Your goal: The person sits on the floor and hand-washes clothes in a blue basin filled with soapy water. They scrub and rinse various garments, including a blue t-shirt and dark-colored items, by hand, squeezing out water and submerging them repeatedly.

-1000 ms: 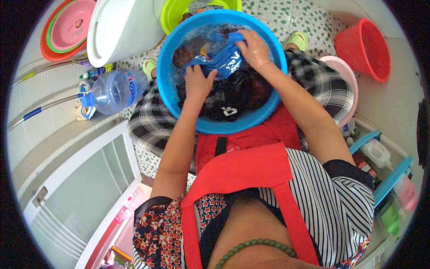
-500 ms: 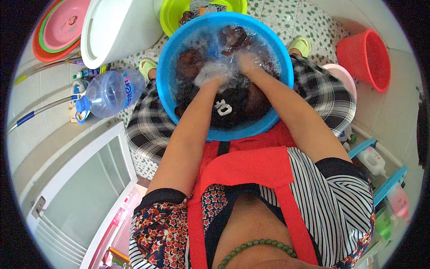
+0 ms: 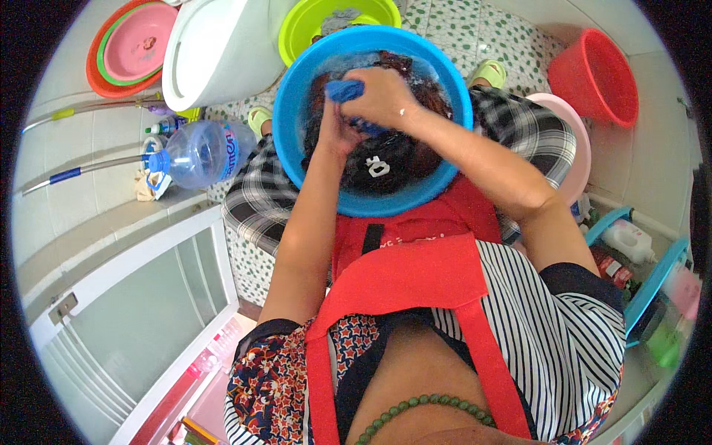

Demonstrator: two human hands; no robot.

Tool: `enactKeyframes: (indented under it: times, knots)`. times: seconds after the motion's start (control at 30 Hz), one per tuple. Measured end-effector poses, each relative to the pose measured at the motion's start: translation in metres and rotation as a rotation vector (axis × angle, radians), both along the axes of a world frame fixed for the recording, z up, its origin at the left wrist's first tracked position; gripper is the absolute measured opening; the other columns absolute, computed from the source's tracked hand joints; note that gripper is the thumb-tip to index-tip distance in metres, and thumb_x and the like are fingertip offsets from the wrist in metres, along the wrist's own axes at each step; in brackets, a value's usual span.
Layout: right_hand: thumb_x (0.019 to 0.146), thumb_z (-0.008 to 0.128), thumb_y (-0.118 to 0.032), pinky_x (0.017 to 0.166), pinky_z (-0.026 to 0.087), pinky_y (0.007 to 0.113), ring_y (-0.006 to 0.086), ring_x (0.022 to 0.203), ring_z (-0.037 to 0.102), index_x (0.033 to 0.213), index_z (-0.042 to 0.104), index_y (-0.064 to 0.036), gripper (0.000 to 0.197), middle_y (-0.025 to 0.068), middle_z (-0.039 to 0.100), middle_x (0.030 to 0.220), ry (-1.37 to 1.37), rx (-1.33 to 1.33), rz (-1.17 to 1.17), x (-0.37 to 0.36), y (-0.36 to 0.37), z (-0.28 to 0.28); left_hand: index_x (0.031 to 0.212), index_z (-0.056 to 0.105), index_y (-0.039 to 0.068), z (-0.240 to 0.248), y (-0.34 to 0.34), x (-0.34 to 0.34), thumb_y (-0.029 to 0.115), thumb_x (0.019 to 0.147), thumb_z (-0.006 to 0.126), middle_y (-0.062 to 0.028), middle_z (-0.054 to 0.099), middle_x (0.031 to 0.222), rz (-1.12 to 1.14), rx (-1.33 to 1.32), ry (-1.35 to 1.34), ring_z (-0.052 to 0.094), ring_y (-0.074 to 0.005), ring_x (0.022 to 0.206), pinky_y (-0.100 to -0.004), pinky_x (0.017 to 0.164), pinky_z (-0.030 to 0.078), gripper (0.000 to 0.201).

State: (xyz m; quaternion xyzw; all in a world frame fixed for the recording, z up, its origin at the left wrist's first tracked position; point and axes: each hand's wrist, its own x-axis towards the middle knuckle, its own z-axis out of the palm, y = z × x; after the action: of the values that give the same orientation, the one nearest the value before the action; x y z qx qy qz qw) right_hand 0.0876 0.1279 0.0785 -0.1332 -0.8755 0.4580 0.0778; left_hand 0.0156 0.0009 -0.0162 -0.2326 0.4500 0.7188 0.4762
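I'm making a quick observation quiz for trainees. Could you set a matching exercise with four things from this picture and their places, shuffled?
Things
1. Blue cloth
2. Red bucket
3. Clear plastic bottle
4. Yellow-green basin

Places
A. Near the wall at the picture's right
B. Just beyond the blue tub, partly hidden by its rim
C. Bunched up between the left hand and the right hand
D. Left of the blue tub

Pairs: 1-C, 2-A, 3-D, 4-B
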Motion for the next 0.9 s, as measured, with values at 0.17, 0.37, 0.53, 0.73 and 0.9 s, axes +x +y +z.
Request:
enactKeyframes:
  times: [0.17, 0.37, 0.53, 0.73, 0.9]
  knots:
    - [0.061, 0.067, -0.031, 0.072, 0.050, 0.045, 0.0357, 0.081, 0.062, 0.094, 0.063, -0.0116, 0.038, 0.0159, 0.065, 0.087, 0.314, -0.113, 0.069, 0.024, -0.069, 0.045, 0.125, 0.044, 0.009, 0.020, -0.019, -0.004, 0.043, 0.086, 0.055, -0.0129, 0.050, 0.119, -0.061, 0.353, 0.016, 0.050, -0.0303, 0.106, -0.0440, 0.088, 0.043, 0.052]
    - [0.066, 0.063, -0.032, 0.069, 0.050, 0.046, 0.0332, 0.079, 0.063, 0.090, 0.059, -0.0120, 0.031, 0.0136, 0.065, 0.084, 0.256, 0.101, -0.015, 0.017, -0.060, -0.043, 0.115, 0.051, 0.005, 0.013, -0.001, 0.019, 0.035, 0.088, 0.054, -0.0120, 0.057, 0.107, 0.000, 0.406, -0.046, 0.056, -0.0283, 0.095, -0.0416, 0.084, 0.047, 0.041]
    - [0.072, 0.061, -0.034, 0.068, 0.050, 0.044, 0.0317, 0.083, 0.063, 0.100, 0.059, -0.0123, 0.035, 0.0159, 0.065, 0.086, -0.014, 0.280, -0.224, -0.003, -0.001, -0.095, 0.107, 0.057, 0.001, 0.004, 0.013, 0.030, 0.028, 0.089, 0.053, -0.0113, 0.064, 0.098, 0.110, 0.120, 0.006, 0.061, -0.0266, 0.087, -0.0396, 0.080, 0.050, 0.033]
    - [0.077, 0.065, -0.027, 0.071, 0.050, 0.039, 0.0303, 0.081, 0.062, 0.107, 0.060, -0.0166, 0.032, 0.0118, 0.062, 0.091, 0.094, 0.352, -0.368, 0.017, 0.088, -0.110, 0.122, 0.047, 0.000, 0.005, -0.038, -0.016, 0.028, 0.085, 0.062, -0.0172, 0.050, 0.121, -0.191, -0.388, 0.725, 0.058, -0.0277, 0.096, -0.0389, 0.087, 0.047, 0.049]
    - [0.076, 0.068, -0.019, 0.074, 0.050, 0.038, 0.0276, 0.093, 0.059, 0.109, 0.060, -0.0205, 0.034, 0.0062, 0.058, 0.101, 0.165, 0.403, -0.202, 0.020, 0.064, -0.110, 0.137, 0.033, 0.015, -0.002, -0.014, 0.003, 0.044, 0.080, 0.064, -0.0177, 0.017, 0.144, -0.857, -1.207, 1.480, 0.031, -0.0416, 0.122, -0.0586, 0.092, 0.035, 0.071]
